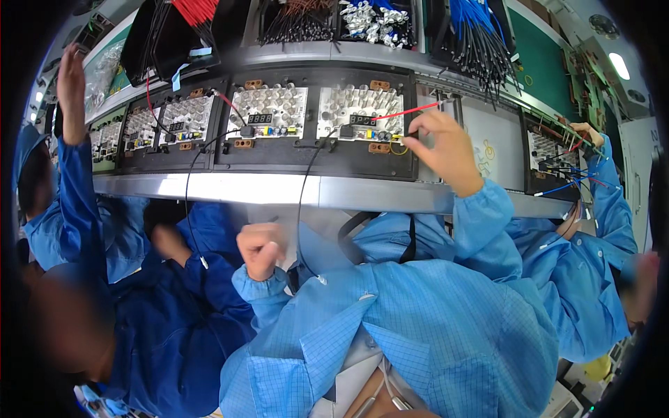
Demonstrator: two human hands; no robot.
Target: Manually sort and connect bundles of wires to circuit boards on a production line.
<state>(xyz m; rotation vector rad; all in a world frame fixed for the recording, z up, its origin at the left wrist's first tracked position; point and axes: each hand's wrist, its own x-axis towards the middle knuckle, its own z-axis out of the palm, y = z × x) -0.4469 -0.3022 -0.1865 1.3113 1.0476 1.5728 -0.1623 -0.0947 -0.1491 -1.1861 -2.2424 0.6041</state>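
My right hand is over the right edge of a white circuit board full of clear capacitor-like cylinders and a small digit display. Its thumb and forefinger are closed at a thin yellow wire that loops off the board's lower right corner. A red wire runs from near the display to beside my right fingers. My left hand is curled in front of my chest, away from the boards; whatever it may hold is hidden. A black wire hangs from this board down past my left hand, apart from it.
More boards sit in black frames along the metal-edged line. Bins behind hold red wires, white connectors and blue wires. Co-workers sit close: a raised hand at left, another person's hand at right.
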